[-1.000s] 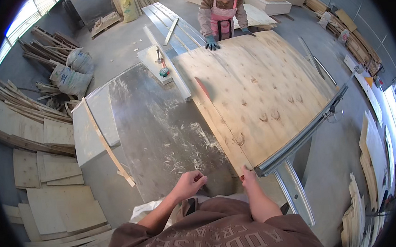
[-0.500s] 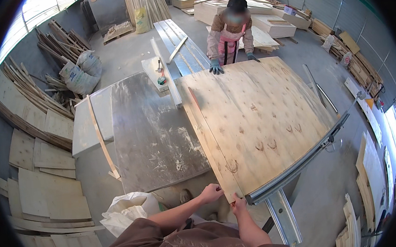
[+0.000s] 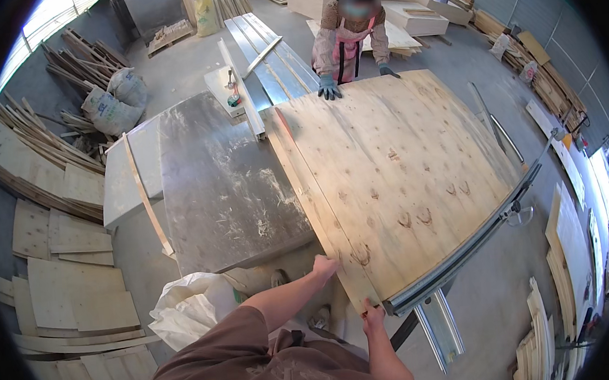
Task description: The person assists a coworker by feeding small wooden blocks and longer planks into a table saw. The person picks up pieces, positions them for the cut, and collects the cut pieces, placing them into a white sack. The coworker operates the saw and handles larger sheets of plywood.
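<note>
LH (image 3: 326, 265) fwd along pale ply strip (image 3: 320, 206)

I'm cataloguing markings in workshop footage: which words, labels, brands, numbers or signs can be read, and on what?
I won't copy any wording, but I can say where it is:
Brown shirt: lettering, creased and only partly legible.
White sacks at left: coloured print, too blurred to read.
Yellow sack: any print is too small to read.
Plywood sheet: no lettering that I can make out.

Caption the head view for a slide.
Left grip at the strip's edge, right grip on its near end, gloved co-worker touching the board.
</note>
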`<state>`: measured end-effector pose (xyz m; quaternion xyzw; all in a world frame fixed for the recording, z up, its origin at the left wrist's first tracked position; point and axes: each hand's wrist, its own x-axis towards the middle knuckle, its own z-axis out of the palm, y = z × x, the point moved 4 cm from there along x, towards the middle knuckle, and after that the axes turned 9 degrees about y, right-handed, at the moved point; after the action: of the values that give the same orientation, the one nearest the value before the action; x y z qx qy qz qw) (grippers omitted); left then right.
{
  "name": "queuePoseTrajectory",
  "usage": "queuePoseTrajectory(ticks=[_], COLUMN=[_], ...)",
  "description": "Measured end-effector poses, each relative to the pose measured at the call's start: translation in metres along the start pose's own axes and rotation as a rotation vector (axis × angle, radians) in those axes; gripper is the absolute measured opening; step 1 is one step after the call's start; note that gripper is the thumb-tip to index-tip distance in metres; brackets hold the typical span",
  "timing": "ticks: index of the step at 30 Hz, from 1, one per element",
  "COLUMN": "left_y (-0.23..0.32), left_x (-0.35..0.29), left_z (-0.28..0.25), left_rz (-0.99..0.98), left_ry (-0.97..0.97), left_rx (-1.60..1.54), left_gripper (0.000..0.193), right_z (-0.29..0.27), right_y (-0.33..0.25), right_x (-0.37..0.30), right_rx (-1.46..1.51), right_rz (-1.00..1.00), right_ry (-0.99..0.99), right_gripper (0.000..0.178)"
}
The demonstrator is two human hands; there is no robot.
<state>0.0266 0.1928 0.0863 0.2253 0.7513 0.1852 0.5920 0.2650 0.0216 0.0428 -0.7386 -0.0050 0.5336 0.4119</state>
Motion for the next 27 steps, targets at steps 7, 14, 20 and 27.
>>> queuePoseTrajectory(ticks=[7,14,20,27], left_y=[-0.019,-0.045,-0.075,-0.059], left_x=[0.069,-0.005,-0.077,-0.051], left_z=[0.008,0.049,0.061,-0.047], left_rz=[-0.099,-0.230,-0.285,-0.107], left_ry=[-0.016,-0.331,-0.478,-0.245], left_rx=[-0.221,-0.196,-0.283,-0.530], left_gripper=[0.026,0.025,0.036,0.022], right_z=[-0.013,-0.104,-0.170,-0.065], right_y=[-0.013,-0.041,-0.079,-0.086], right_x=[-0.010,-0.083,-0.116,-0.122], right_rx=[-0.099,-0.208,-0.345,-0.568], right_rz=[0.009,-0.063,-0.231,-0.323], right_ry=[0.047,0.151,0.137,-0.109], right_gripper=[0.035,0.031,0.030,0.025])
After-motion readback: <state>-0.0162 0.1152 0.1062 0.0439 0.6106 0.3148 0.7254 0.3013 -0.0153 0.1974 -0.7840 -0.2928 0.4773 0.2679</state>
